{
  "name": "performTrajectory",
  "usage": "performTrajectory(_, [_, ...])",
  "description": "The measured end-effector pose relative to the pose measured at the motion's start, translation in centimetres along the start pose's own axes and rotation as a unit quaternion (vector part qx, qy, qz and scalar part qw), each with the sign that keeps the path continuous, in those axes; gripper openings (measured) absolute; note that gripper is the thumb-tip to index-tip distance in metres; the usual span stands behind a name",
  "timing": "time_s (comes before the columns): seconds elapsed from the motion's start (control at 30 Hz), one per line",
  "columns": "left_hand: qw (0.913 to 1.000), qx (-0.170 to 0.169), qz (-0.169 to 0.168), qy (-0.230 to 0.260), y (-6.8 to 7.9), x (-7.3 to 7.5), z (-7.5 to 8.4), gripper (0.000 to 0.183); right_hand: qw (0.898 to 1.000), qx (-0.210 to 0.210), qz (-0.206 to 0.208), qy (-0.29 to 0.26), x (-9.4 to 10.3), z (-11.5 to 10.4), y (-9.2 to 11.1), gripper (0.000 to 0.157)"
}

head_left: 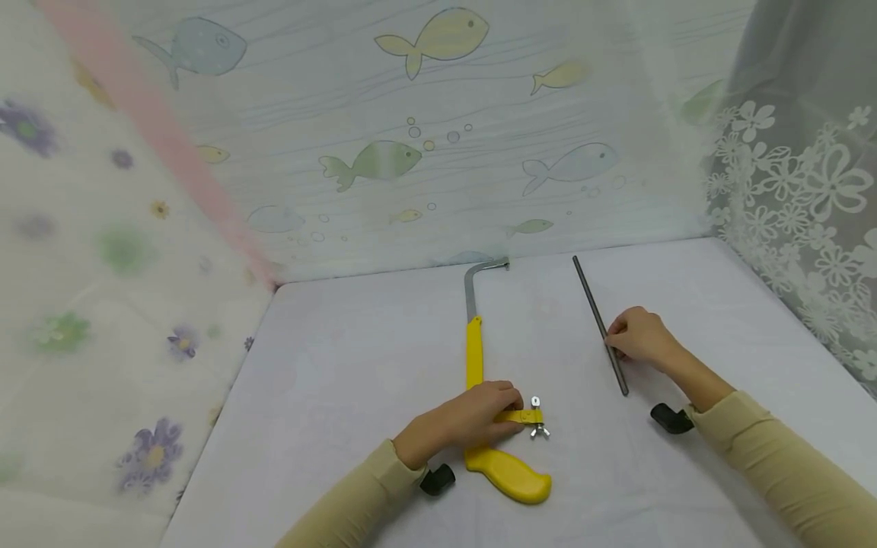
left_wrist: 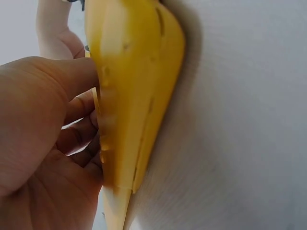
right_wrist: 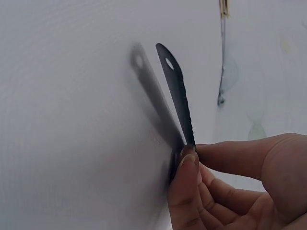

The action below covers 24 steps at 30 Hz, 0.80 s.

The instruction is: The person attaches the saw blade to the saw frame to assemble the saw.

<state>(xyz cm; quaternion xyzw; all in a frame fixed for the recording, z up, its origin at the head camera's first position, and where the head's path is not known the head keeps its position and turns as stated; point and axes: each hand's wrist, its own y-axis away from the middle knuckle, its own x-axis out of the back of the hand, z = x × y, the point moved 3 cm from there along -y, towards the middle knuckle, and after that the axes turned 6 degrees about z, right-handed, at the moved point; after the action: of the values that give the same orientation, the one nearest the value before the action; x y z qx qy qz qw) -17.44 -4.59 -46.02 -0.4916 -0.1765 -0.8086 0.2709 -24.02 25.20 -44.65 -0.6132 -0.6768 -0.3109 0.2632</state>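
Note:
A hacksaw frame (head_left: 474, 350) lies on the white cloth, with a yellow body, a bent grey metal front arm (head_left: 470, 293) and a yellow handle (head_left: 517, 477) toward me. My left hand (head_left: 473, 415) grips its yellow rear arm, close by a silver wing nut (head_left: 540, 431). In the left wrist view the thumb presses the yellow handle (left_wrist: 139, 72) and the other fingers are partly behind it. To the right, my right hand (head_left: 640, 335) pinches a dark hacksaw blade (head_left: 591, 297) between thumb and fingers. The right wrist view shows the blade's holed end (right_wrist: 169, 62) tilted up off the cloth, above its shadow.
White cloth (head_left: 342, 358) covers the table. A fish-print curtain (head_left: 466, 114) hangs behind the far edge, a flowered one (head_left: 137, 304) at left and a lace one (head_left: 822, 167) at right. Black wrist cameras (head_left: 671, 418) sit under both sleeves.

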Motion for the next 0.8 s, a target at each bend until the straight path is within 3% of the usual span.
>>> performTrajectory(0.8, [0.9991,-0.007,-0.013,0.041,0.07,-0.37,-0.50,0.016,0.998,-0.005,-0.024,-0.065,0.46,0.88,0.18,0.025])
